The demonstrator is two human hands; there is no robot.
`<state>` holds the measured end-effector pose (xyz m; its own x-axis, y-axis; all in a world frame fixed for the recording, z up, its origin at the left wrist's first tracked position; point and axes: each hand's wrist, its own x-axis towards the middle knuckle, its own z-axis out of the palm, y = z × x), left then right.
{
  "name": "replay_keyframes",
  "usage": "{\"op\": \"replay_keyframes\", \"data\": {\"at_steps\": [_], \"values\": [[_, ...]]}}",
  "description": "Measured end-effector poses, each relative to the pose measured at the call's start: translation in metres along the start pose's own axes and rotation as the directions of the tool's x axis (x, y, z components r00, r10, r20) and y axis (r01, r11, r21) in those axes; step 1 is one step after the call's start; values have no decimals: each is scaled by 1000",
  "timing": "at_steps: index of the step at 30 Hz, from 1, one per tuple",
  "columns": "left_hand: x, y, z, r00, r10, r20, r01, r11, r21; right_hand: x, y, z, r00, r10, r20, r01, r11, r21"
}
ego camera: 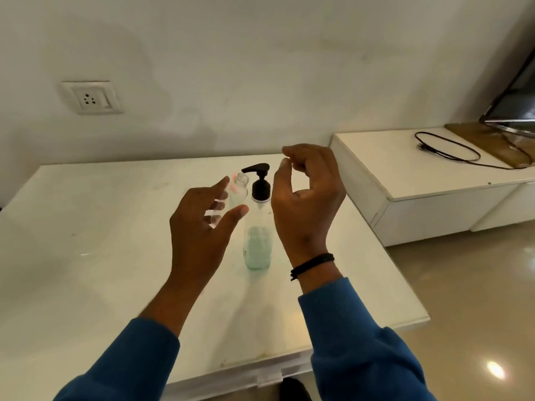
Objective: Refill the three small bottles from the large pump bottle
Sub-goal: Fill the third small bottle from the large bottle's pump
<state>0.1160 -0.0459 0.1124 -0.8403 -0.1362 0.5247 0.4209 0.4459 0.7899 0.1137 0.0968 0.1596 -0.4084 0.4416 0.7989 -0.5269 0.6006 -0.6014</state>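
One small bottle (239, 192), uncapped and seemingly empty, is held in the left hand (202, 224) beside the pump bottle (258, 227) on the surface (86, 227). Right hand (307, 192) hovers loosely curled, holding nothing. Filling looks not yet begun; other bottles unseen.

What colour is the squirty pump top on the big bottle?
Black; the black pump top on the large clear bottle shows in the head view.

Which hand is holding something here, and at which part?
The left hand holds the small clear uncapped bottle by its body. The right hand holds nothing visible.
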Motion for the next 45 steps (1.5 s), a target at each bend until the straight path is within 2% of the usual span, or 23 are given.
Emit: {"op": "replay_keyframes", "data": {"at_steps": [4, 11, 19, 24, 29, 39, 45], "values": [[-2, -2, 3, 1000, 6, 24, -5, 1000, -16, -2, 13, 6, 983, 77, 168, -82, 996, 25], [-3, -1, 4, 1000, -7, 4, 7, 1000, -28, -5, 19, 23, 972, 67, 227, -77, 996, 35], [1, 5, -2, 1000, -9, -13, 9, 999, -32, -10, 25, 22, 976, -8, 216, 6, 1000, 7], [3, 9, -6, 992, -107, -66, 99, 989, -106, -11, 27, 22, 981, -6, 194, 7, 1000, -4], [6, 7, -10, 987, -137, -78, 127, 985, -120, -10, 29, 22, 983, -10, 185, 10, 1000, 0], [11, 10, -10, 992, -120, -50, 110, 980, -166, -12, 31, 21, 982, -29, 185, 24, 999, 28], [13, 10, -16, 999, -42, -1, 42, 994, -97, -13, 33, 21, 977, -58, 203, 61, 998, -10]]}}
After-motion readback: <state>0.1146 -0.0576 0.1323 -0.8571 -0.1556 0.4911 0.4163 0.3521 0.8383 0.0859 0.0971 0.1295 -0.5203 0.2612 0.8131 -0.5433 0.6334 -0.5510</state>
